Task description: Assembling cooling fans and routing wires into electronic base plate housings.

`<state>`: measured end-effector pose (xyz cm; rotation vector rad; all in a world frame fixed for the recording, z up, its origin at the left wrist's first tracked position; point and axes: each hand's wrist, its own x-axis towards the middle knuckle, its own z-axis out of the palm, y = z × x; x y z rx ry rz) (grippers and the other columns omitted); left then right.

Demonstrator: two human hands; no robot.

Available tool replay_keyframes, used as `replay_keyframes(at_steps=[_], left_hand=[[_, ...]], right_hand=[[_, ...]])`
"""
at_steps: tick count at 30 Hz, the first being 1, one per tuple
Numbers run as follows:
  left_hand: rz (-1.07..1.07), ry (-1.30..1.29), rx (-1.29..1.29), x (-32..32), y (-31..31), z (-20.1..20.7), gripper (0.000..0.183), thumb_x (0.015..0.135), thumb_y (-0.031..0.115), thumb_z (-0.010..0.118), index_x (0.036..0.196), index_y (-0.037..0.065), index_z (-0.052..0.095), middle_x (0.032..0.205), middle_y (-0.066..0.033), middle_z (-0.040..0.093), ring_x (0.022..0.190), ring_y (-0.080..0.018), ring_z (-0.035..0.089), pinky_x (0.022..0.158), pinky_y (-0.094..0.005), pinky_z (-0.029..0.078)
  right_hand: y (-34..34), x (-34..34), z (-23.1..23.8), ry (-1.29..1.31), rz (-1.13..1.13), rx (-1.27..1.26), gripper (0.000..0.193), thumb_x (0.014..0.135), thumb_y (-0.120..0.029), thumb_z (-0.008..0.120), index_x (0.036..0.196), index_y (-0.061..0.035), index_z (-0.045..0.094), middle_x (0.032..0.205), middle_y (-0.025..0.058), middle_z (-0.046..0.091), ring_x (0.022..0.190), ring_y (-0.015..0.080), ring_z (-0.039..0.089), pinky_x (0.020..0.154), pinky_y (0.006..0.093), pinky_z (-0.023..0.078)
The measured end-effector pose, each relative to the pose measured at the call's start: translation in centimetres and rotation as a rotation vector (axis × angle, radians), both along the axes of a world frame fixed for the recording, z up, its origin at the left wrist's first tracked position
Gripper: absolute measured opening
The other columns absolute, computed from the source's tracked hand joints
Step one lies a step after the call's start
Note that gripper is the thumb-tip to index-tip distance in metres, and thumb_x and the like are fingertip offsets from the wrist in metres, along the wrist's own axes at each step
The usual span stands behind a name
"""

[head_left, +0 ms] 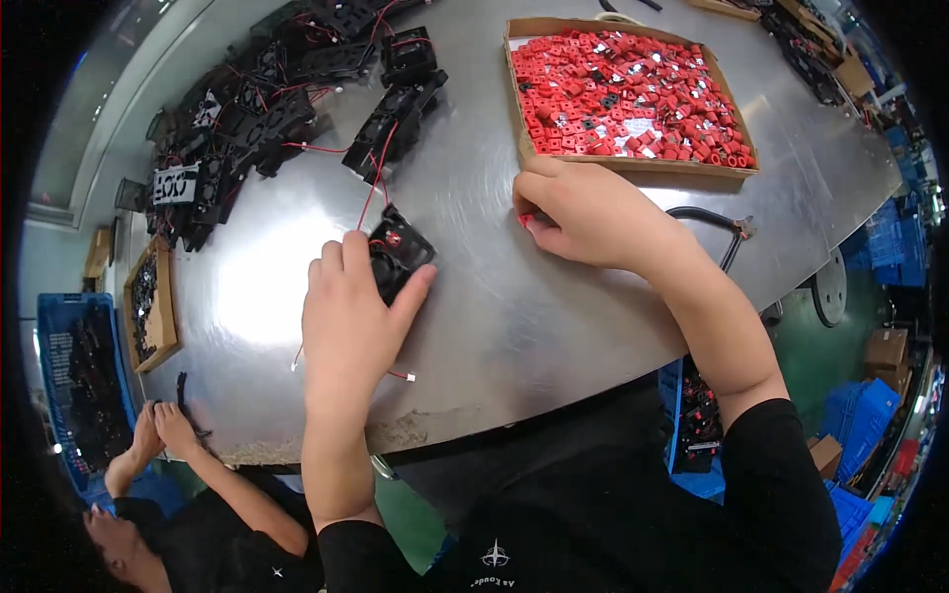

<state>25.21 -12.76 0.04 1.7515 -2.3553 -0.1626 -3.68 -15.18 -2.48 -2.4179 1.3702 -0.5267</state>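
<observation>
My left hand (348,314) grips a small black plastic housing (413,243) against the metal table, thumb on its right side and fingers on its left. A red part sits inside the housing, and thin red wires run from it, with white connectors lying below my hand. To the right, my right hand (598,212) is closed in a pinch on a small red plastic piece (525,220), mostly hidden by the fingers. Just beyond that hand stands a shallow cardboard tray (643,166) heaped with small red plastic pieces (613,89).
Black housings with red wires (267,119) are piled at the back left. Black-handled pliers (733,235) lie beside my right forearm. A small tray (168,316) sits at the left edge. Another person's hands (163,430) work at the lower left, near a blue crate (61,298).
</observation>
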Motion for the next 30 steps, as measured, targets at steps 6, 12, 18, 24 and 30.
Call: replay_keyframes(at_steps=[6, 12, 18, 24, 30], left_hand=[[-0.34, 0.15, 0.093, -2.8, 2.2, -0.2, 0.066, 0.082, 0.044, 0.087, 0.125, 0.001, 0.06, 0.116, -0.0204, 0.06, 0.11, -0.0418, 0.06, 0.094, -0.0498, 0.051], [-0.351, 0.189, 0.005, -2.5, 1.9, -1.0, 0.065, 0.077, 0.047, 0.09, 0.116, 0.004, 0.062, 0.111, -0.016, 0.059, 0.098, -0.0377, 0.061, 0.083, -0.048, 0.054], [-0.323, 0.181, 0.103, -2.2, 1.9, -0.9, 0.062, 0.076, 0.042, 0.09, 0.116, 0.005, 0.061, 0.11, -0.0149, 0.059, 0.102, -0.0381, 0.061, 0.085, -0.0481, 0.053], [-0.329, 0.191, 0.093, -2.3, 1.9, -1.1, 0.062, 0.074, 0.041, 0.09, 0.116, 0.006, 0.061, 0.107, -0.015, 0.058, 0.1, -0.0378, 0.062, 0.083, -0.0478, 0.053], [-0.331, 0.207, 0.081, -2.1, 1.8, -1.2, 0.063, 0.074, 0.041, 0.09, 0.116, 0.006, 0.06, 0.108, -0.0151, 0.058, 0.099, -0.0381, 0.062, 0.083, -0.048, 0.053]], right_hand=[[-0.3, 0.0, 0.3, -0.113, 0.004, 0.009, 0.016, 0.088, -0.009, 0.073, 0.1, -0.0026, 0.066, 0.097, 0.0136, 0.067, 0.088, 0.0334, 0.07, 0.078, 0.0444, 0.056], [1.7, 2.3, 1.9, -0.287, 0.109, -0.024, 0.017, 0.086, -0.008, 0.076, 0.1, -0.004, 0.067, 0.091, 0.0098, 0.066, 0.081, 0.0269, 0.069, 0.071, 0.0385, 0.056], [3.2, 3.7, 1.8, -0.208, 0.115, 0.073, 0.016, 0.085, -0.007, 0.077, 0.1, -0.0054, 0.07, 0.087, 0.0086, 0.065, 0.074, 0.0253, 0.068, 0.066, 0.0369, 0.054], [3.5, 3.9, 1.9, -0.163, 0.107, 0.026, 0.016, 0.085, -0.008, 0.078, 0.099, -0.006, 0.071, 0.085, 0.0071, 0.065, 0.072, 0.0248, 0.067, 0.064, 0.0378, 0.053], [3.4, 4.1, 2.1, -0.205, 0.079, -0.002, 0.014, 0.086, -0.011, 0.079, 0.098, -0.0086, 0.072, 0.083, 0.0068, 0.064, 0.071, 0.0239, 0.067, 0.062, 0.0375, 0.052]])
